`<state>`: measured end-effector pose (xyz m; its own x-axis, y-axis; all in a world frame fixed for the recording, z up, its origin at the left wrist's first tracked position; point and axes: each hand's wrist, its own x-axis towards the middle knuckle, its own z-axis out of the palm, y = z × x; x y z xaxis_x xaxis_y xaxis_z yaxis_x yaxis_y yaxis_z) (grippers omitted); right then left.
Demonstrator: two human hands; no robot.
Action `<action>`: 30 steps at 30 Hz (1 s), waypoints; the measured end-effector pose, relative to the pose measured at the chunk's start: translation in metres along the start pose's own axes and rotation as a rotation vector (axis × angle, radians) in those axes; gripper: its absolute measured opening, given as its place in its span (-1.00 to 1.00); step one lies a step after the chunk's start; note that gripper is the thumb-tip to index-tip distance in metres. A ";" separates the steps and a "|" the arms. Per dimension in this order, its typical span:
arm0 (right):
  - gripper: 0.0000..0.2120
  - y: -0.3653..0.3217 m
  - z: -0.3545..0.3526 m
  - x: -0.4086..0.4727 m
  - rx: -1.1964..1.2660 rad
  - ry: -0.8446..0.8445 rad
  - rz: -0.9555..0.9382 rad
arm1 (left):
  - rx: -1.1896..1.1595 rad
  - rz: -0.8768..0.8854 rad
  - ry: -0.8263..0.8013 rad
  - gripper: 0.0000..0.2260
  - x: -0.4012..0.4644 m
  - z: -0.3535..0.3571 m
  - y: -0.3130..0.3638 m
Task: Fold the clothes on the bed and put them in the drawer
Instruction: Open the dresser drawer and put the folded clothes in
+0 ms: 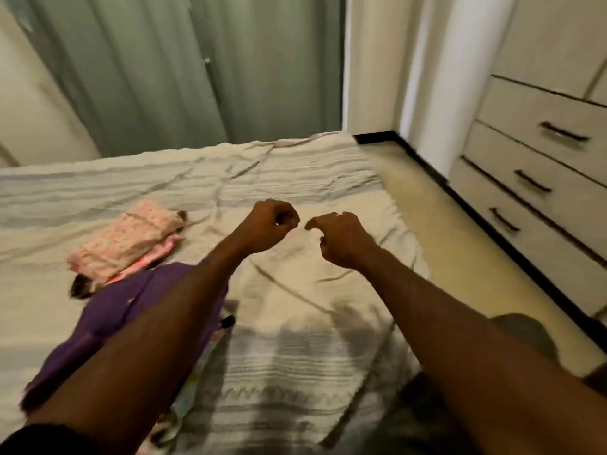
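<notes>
Clothes: pink folded stack point(126, 244) on bed point(295, 178) at 9 o'clock of hands; purple garment point(108, 320) just below it, partly under left forearm. Left hand point(269, 224) raised over bed centre, fingers curled into fist, nothing visibly held. Right hand point(341, 238) just beside it, apart, fingers curled, thumb and forefinger tips close; whether pinching anything, cannot tell. Drawers point(538, 165) at 3 o'clock, closed. Green curtain point(197, 67) at 12.

The left forearm point(157, 320) hides part of the purple garment point(108, 323), perhaps a shirt.
</notes>
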<state>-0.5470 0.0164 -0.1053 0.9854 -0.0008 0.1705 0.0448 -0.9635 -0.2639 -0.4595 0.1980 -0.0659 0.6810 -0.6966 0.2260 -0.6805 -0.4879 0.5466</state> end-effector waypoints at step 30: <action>-0.66 0.476 -0.413 -0.066 -0.047 0.101 0.852 | -0.034 0.353 -0.461 -0.79 0.480 0.195 0.475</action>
<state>-0.6582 -0.5528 0.1504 0.6603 -0.7508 0.0166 -0.7128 -0.6335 -0.3008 -0.5087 -0.4706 0.1454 0.2211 -0.9748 0.0295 -0.8307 -0.1724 0.5293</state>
